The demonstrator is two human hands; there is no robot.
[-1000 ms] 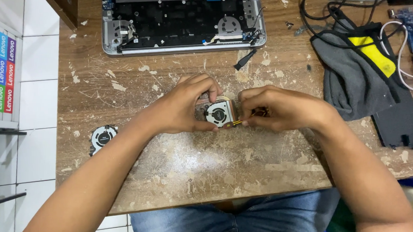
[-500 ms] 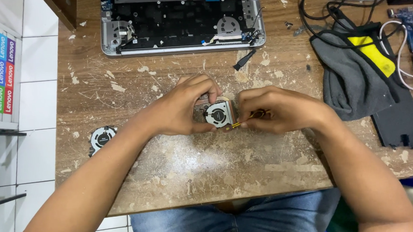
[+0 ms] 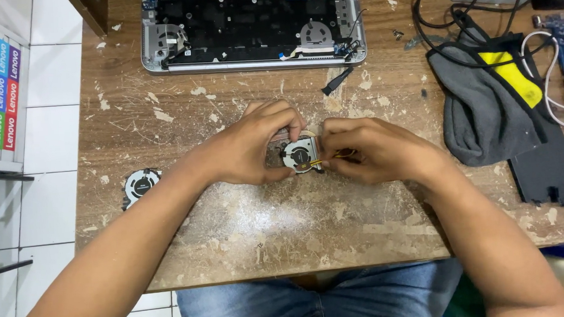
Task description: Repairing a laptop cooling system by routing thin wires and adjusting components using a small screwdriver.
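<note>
On the table [image 3: 248,244]: two loose fans [image 3: 299,156], one laptop [image 3: 249,25].

Both forearms are bare from the elbow down; no sleeve, cuff or glove shows anywhere along them. The left hand [image 3: 249,147] and the right hand [image 3: 375,150] are uncovered as well, and no ring, watch or wristband can be seen on either wrist or on the fingers that show. The 2 hands have short fingernails, as far as the small view lets one tell. Below the arms, at the bottom edge of the view, the person wears blue denim jeans [image 3: 315,301], mid-blue with lighter faded patches and soft creases across the lap. The upper arms and torso lie outside the view.
</note>
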